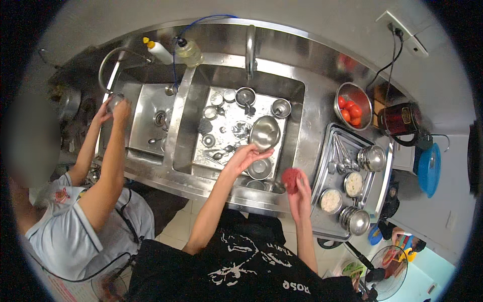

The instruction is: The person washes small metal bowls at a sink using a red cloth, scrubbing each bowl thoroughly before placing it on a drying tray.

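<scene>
Over the large sink basin (pixel 183 146), my left hand (pixel 245 160) grips a shiny steel bowl (pixel 265 132) by its lower edge. In my right hand (pixel 301 194), a red scrubbing pad (pixel 290 180) is pinched by the sink's front right corner, apart from the bowl. Below the held bowl, another steel bowl (pixel 259 168) lies in the basin, partly hidden by my left hand. Several small cups, spoons and a steel pot (pixel 245 96) lie farther back in the basin. A dark scouring pad (pixel 205 126) rests at the basin's left side.
At left, another person's hands (pixel 119 108) hold a metal item over the smaller sink (pixel 143 108). The faucet (pixel 250 50) overhangs the back. On the right are a tray (pixel 322 173) of bowls and spoons, a bowl of tomatoes (pixel 350 111) and a kettle (pixel 400 121).
</scene>
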The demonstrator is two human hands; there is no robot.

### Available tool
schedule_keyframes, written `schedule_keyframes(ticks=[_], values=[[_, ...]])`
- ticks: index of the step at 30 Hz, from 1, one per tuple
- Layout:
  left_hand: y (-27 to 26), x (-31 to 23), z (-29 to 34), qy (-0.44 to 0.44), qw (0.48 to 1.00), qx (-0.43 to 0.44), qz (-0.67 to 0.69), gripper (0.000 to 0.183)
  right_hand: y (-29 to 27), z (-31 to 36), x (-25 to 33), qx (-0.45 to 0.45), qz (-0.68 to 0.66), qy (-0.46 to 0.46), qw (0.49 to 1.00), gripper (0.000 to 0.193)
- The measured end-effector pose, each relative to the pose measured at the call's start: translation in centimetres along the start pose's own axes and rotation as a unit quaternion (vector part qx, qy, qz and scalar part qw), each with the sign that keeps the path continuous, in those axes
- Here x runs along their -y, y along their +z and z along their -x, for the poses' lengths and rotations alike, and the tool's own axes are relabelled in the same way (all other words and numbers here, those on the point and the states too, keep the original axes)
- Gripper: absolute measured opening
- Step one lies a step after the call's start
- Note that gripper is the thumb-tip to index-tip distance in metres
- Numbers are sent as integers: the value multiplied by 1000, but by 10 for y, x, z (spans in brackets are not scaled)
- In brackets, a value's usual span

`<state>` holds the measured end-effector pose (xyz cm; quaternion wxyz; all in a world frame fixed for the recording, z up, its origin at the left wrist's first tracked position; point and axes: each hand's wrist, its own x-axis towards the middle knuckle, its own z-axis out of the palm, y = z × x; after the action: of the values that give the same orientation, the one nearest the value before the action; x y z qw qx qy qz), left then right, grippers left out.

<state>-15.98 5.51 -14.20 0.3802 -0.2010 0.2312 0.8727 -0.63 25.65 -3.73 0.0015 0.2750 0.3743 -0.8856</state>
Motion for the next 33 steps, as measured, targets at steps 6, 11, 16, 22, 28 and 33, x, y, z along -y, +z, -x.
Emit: schedule_keyframes(ticks=[6,11,16,22,28,33], values=[[29,10,92,105,949,-116,-272,27,63,1,11,63,92,-80,991,47],[19,21,131,217,913,-162,-305,59,99,34,-1,94,440,-266,852,43],[48,13,171,208,910,-165,-320,78,142,65,-10,43,325,-250,911,28],[54,17,207,250,876,-126,-393,63,176,66,-16,58,567,-412,711,16],[35,14,234,293,880,-97,-361,64,187,92,-48,251,640,-279,671,26],[19,22,242,237,916,-124,-300,67,181,81,-44,366,653,-270,606,35]])
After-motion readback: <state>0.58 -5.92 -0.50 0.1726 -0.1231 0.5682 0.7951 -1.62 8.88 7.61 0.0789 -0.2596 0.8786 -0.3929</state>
